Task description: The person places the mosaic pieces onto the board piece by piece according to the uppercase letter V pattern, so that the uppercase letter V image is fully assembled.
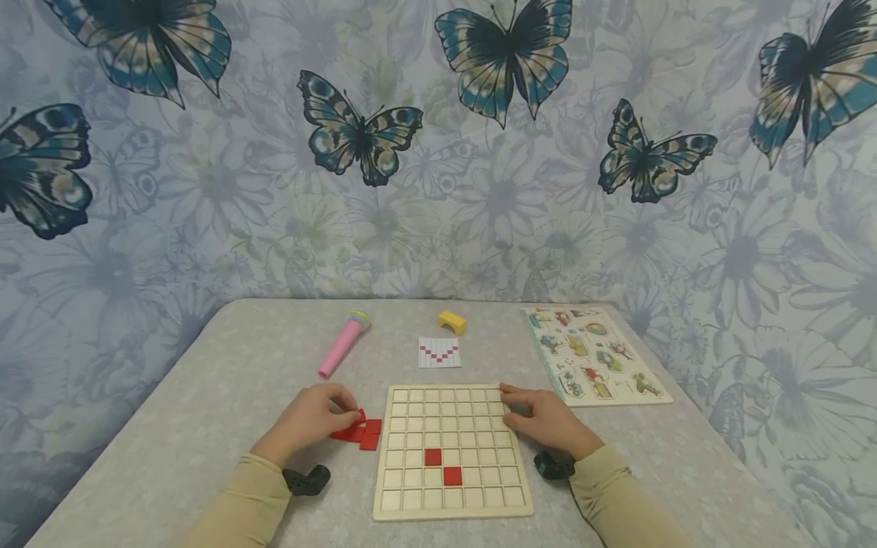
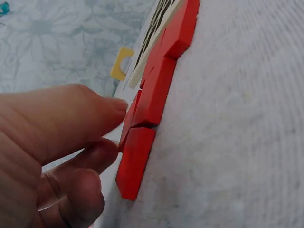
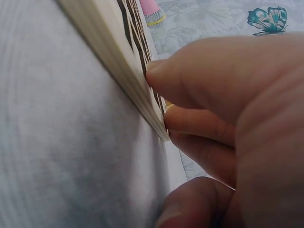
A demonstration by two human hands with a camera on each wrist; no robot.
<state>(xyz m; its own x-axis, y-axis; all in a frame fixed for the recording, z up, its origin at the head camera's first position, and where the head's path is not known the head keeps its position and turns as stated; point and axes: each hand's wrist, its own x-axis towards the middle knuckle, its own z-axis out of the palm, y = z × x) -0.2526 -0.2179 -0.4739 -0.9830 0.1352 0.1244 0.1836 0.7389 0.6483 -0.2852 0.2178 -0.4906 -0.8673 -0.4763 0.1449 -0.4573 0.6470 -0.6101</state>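
Note:
At the left edge of a pale wooden grid board [image 1: 454, 514], my left hand [image 1: 315, 415] bends over a small cluster of flat red square tiles [image 1: 370, 440]. Its thumb and forefinger pinch one red tile [image 2: 129, 121] at the near end of the cluster, as the left wrist view shows. The other tiles lie close together, partly overlapping. Two red squares [image 1: 433, 457] sit diagonally in the board's cells. My right hand [image 1: 544, 418] rests on the board's upper right edge, thumb on the rim [image 3: 114, 57] and fingertips by the far corner.
Behind the board lies a small card [image 1: 440, 361] with a red V pattern on a grid. Beyond it is a yellow arch block [image 1: 452, 322]. A pink toy microphone [image 1: 342, 346] lies back left, a picture puzzle board [image 1: 596, 354] back right. A butterfly-patterned wall [image 1: 411, 228] closes off the table.

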